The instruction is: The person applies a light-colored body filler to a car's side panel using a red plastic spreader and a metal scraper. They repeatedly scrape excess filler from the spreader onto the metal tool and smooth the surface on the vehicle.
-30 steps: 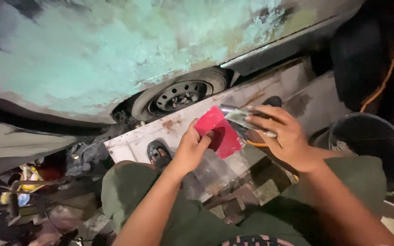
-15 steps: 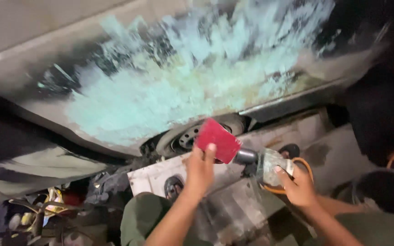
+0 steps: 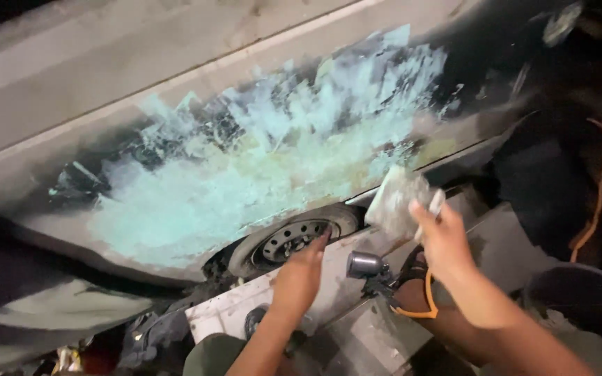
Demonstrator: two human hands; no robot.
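Observation:
My right hand [image 3: 444,240] grips a blurred grey-white pad [image 3: 393,202] and holds it at the lower edge of the car body panel [image 3: 175,104]. That panel is covered by a wide patch of pale green filler [image 3: 266,174]. My left hand [image 3: 302,273] lies palm down with fingers stretched out. Its fingertips reach the tyre of a spare wheel [image 3: 294,237] that lies under the panel. Nothing shows in the left hand. A small metal spray tool [image 3: 365,264] sits between my two hands.
A white board [image 3: 245,310] lies under my left hand. An orange hose [image 3: 423,310] loops beneath my right wrist, and an orange cable [image 3: 597,202] hangs at the right. A dark round bucket [image 3: 583,292] stands at the lower right. Clutter fills the lower left.
The red pad my left hand held up is out of sight, and that hand has dropped to the wheel. My right hand has risen with the grey-white pad to the panel's lower edge.

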